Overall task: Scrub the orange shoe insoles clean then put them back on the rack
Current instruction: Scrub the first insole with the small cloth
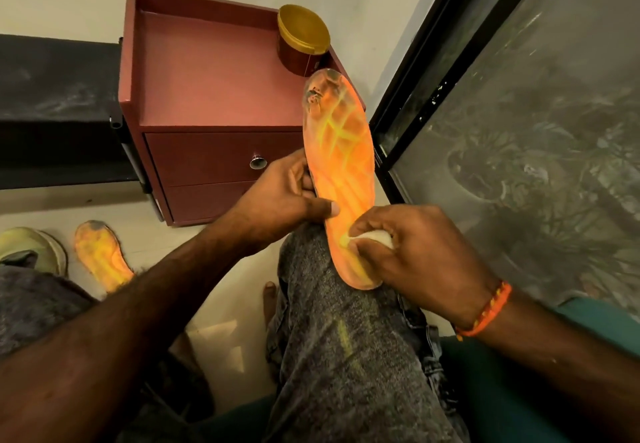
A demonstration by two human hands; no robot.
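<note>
Two orange insoles were counted: one insole [341, 179] rested on the raised knee [311, 269], the left hand [280, 193] gripping its edge, the right hand [415, 255] with fingers clamped on one white pad [375, 237] pressed against it; the second insole [102, 255] lay on the floor [104, 207] beside one shoe [31, 245].

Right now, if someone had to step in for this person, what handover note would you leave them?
Left hand: grips the insole at its left edge, holding it up over the right knee.
Right hand: fingers pinch a small pale wad, pressed on the insole's heel end.
Second insole: on the floor at left, beside a pale shoe, toe looks grimy.
Gold-lidded jar: on the red cabinet.
Done: scrubbing has begun at the heel; dark marks remain at the held insole's toe.
Left: finish this one, scrub the second, return both to the rack, which is not in view.
</note>
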